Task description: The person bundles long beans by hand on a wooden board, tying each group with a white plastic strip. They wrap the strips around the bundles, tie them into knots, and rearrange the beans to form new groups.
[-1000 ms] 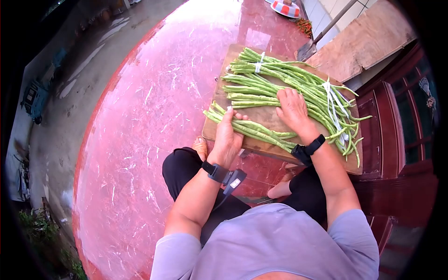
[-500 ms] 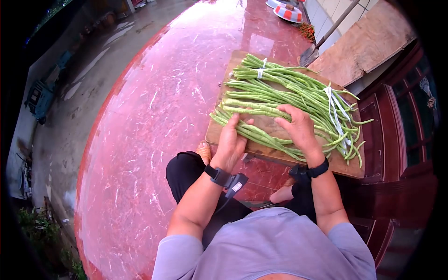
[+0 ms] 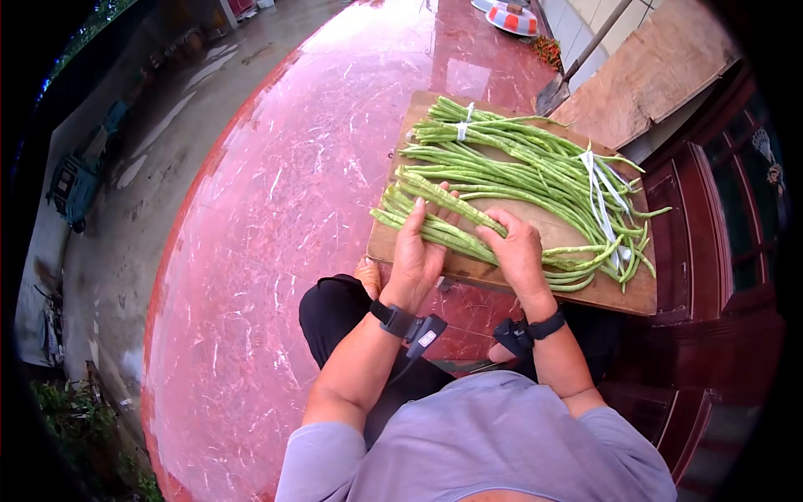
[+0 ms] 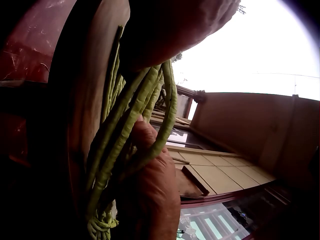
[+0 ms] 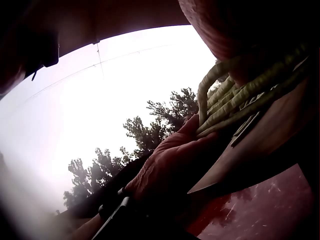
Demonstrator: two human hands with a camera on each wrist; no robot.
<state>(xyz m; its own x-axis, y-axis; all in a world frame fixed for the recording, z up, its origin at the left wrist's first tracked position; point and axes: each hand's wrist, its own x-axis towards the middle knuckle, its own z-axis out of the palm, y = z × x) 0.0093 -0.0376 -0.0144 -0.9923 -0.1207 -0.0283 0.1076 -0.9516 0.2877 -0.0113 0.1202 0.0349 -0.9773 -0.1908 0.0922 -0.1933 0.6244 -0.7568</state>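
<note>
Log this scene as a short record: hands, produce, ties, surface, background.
left hand: grips green beans
right hand: pinches beans from the same handful, beside the left hand
other produce: more long green beans lying on the board
ties: white strips, one near the left hand's side, others toward the opposite end
surface: wooden board, above a red floor
background: shovel, plywood sheet
</note>
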